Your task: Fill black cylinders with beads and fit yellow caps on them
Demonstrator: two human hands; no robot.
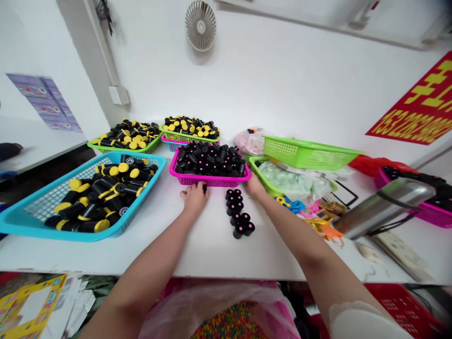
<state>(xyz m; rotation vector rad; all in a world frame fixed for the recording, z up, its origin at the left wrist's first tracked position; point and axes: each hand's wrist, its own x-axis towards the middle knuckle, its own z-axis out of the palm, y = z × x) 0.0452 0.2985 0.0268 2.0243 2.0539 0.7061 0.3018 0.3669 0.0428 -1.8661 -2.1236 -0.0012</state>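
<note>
Baskets and clutter across the white worktop (212, 249)
A blue basket (21, 221) and two green baskets (106, 147) hold black-and-yellow caps; an empty green basket (310, 153) sits farther right, a steel flask (384, 207) beyond it, a fan (200, 24) on the wall.

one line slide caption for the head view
Left hand and right hand at a pink basket of black caps, loose caps on the table between them

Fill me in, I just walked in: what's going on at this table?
A person has both hands at the front of a pink basket heaped with black, pink-dotted cylinders. The left hand rests against its front rim; the right hand is at its right corner. A small cluster of the same cylinders stands on the white table between them.
</note>
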